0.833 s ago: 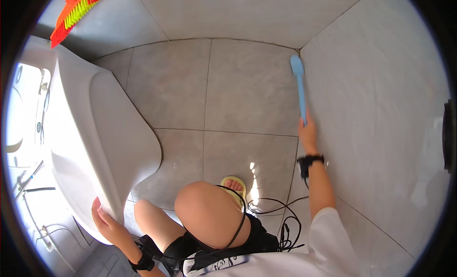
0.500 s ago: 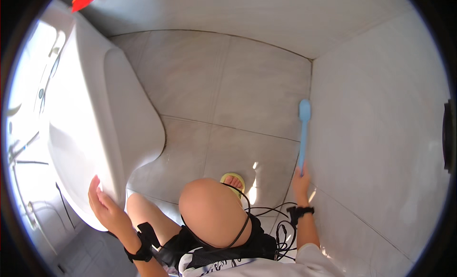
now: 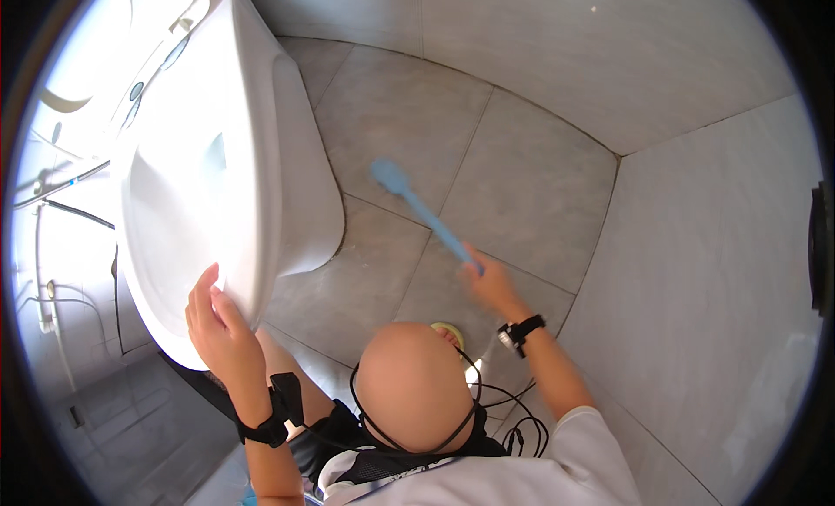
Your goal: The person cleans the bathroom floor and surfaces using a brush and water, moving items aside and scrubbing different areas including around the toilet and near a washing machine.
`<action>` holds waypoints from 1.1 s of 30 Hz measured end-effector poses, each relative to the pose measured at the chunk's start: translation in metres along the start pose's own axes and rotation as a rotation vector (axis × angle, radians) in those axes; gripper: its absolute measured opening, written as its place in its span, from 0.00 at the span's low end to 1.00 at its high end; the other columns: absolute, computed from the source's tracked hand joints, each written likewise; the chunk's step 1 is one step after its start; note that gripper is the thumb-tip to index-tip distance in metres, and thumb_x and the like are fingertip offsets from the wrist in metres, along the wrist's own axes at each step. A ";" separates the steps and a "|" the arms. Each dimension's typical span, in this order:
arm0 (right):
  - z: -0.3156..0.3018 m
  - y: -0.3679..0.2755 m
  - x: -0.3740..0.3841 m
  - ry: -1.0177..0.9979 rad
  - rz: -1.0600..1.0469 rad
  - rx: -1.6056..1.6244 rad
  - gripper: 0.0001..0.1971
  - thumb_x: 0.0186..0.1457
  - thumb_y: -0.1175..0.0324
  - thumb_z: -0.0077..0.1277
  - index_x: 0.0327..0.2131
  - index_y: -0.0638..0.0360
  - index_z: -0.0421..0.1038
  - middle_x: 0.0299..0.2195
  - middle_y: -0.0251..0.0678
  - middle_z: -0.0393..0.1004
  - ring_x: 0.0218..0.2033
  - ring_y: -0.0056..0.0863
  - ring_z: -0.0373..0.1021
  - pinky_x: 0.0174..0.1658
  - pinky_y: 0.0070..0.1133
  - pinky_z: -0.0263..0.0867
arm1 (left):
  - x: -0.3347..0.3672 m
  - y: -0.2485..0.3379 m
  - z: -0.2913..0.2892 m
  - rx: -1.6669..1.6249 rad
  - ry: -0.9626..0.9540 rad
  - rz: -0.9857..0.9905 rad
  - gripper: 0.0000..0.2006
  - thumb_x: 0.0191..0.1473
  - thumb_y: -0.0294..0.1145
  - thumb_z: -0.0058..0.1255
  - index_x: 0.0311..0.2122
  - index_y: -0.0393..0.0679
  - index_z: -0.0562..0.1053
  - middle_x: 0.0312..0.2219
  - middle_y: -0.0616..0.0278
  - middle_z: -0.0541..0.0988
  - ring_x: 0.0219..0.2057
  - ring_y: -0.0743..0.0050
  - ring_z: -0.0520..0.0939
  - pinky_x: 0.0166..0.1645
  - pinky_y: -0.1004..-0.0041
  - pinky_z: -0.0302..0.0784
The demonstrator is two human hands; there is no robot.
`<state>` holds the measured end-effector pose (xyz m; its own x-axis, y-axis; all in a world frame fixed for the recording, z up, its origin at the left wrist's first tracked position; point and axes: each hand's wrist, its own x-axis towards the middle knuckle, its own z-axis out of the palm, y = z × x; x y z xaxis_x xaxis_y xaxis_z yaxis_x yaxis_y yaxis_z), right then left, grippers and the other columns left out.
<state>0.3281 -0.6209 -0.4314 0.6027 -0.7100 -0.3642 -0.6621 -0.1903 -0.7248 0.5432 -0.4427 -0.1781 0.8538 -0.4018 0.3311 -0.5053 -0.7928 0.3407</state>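
Biggest change since the earlier frame: the blue brush (image 3: pixel 426 214) has swung away from the right-hand wall (image 3: pixel 713 271) and now sits out over the middle of the floor tiles (image 3: pixel 548 184), much nearer the white toilet (image 3: pixel 306 193). The view has turned a bit too, so don't trust every shift.

Head view (the only one), treating the picture as a clock. The right hand (image 3: pixel 494 288) is near the centre toward 4 o'clock, fingers wrapped round the end of the brush's handle. From there the handle runs out toward between 10 and 11, with the head near the toilet's base but apart from it. It's smeared with motion, so I can't tell if it's touching the tiles or just above them. The left hand (image 3: pixel 222 336) is around 8 o'clock at the toilet's rim, fingers slightly bent; can't tell whether it's gripping or just resting there.

Bent knee (image 3: pixel 409 375) at 6, loose black cable (image 3: pixel 513 397) around 5.

My read on the step: a one-handed sweep of the brush across the floor area, left hand parked as a support. Any next move from here calls for a firm hold on that handle end, since the head's way out front, and keeping the handle off the cable.
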 end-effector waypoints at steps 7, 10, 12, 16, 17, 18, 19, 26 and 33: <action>-0.036 -0.001 0.079 0.356 0.008 0.083 0.19 0.47 0.64 0.41 0.44 0.57 0.60 0.22 0.49 0.68 0.25 0.41 0.66 0.27 0.26 0.61 | -0.002 0.004 0.003 -0.012 0.038 0.059 0.12 0.44 0.24 0.33 0.35 0.40 0.68 0.29 0.56 0.70 0.30 0.62 0.69 0.35 0.71 0.62; 0.015 -0.034 0.044 0.141 0.003 0.103 0.18 0.47 0.65 0.41 0.43 0.60 0.60 0.27 0.49 0.68 0.31 0.39 0.66 0.34 0.24 0.60 | -0.004 -0.003 -0.003 0.058 0.026 0.052 0.13 0.46 0.26 0.32 0.37 0.41 0.67 0.33 0.54 0.70 0.35 0.61 0.69 0.38 0.71 0.63; 0.039 -0.043 -0.001 -0.104 -0.025 0.118 0.18 0.47 0.64 0.42 0.42 0.59 0.62 0.32 0.49 0.68 0.37 0.36 0.65 0.41 0.22 0.58 | -0.003 -0.004 -0.005 0.082 0.030 0.056 0.12 0.45 0.27 0.34 0.37 0.41 0.67 0.33 0.55 0.70 0.34 0.61 0.70 0.39 0.69 0.62; 0.003 -0.013 -0.049 0.023 0.069 0.165 0.18 0.48 0.62 0.42 0.43 0.55 0.61 0.25 0.39 0.65 0.23 0.26 0.62 0.27 0.18 0.57 | 0.002 0.007 -0.007 -0.045 0.020 0.097 0.11 0.46 0.29 0.36 0.36 0.40 0.66 0.34 0.54 0.69 0.36 0.59 0.68 0.40 0.68 0.60; -0.018 -0.009 -0.064 0.079 0.228 0.103 0.19 0.48 0.62 0.42 0.45 0.52 0.60 0.16 0.31 0.63 0.11 0.18 0.57 0.14 0.15 0.55 | 0.004 0.007 -0.011 -0.070 -0.001 0.091 0.11 0.46 0.29 0.36 0.36 0.40 0.66 0.34 0.54 0.69 0.36 0.59 0.68 0.40 0.68 0.60; -0.038 -0.034 -0.078 0.067 0.238 0.092 0.19 0.48 0.62 0.42 0.45 0.52 0.60 0.16 0.31 0.63 0.11 0.18 0.57 0.14 0.15 0.55 | 0.008 0.001 -0.017 -0.028 -0.047 0.076 0.12 0.45 0.31 0.37 0.37 0.40 0.65 0.36 0.55 0.68 0.39 0.60 0.66 0.42 0.68 0.59; -0.064 -0.061 -0.090 0.037 0.497 0.463 0.19 0.49 0.60 0.41 0.46 0.48 0.58 0.13 0.28 0.58 0.08 0.15 0.52 0.11 0.13 0.50 | 0.010 -0.004 -0.022 0.011 -0.093 0.065 0.14 0.45 0.32 0.39 0.39 0.41 0.64 0.37 0.55 0.66 0.42 0.62 0.64 0.43 0.68 0.58; -0.216 -0.187 -0.213 -0.388 0.687 1.674 0.18 0.52 0.53 0.31 0.48 0.34 0.52 0.10 0.23 0.50 0.06 0.11 0.43 0.07 0.11 0.42 | 0.037 -0.019 -0.061 -0.486 -0.411 -0.328 0.17 0.46 0.38 0.40 0.40 0.38 0.63 0.37 0.50 0.66 0.42 0.57 0.64 0.45 0.67 0.57; -0.238 -0.293 -0.238 -0.268 0.867 1.546 0.18 0.54 0.54 0.27 0.48 0.38 0.52 0.08 0.21 0.48 0.03 0.12 0.42 0.06 0.12 0.42 | 0.014 0.043 -0.131 -0.974 -0.556 -0.567 0.09 0.45 0.29 0.41 0.33 0.37 0.67 0.27 0.56 0.72 0.30 0.72 0.72 0.32 0.75 0.67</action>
<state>0.2725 -0.5569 0.0067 0.4975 -0.1039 -0.8612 0.0836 0.9939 -0.0716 0.5164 -0.4227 -0.0439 0.7985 -0.4421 -0.4086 0.2691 -0.3449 0.8992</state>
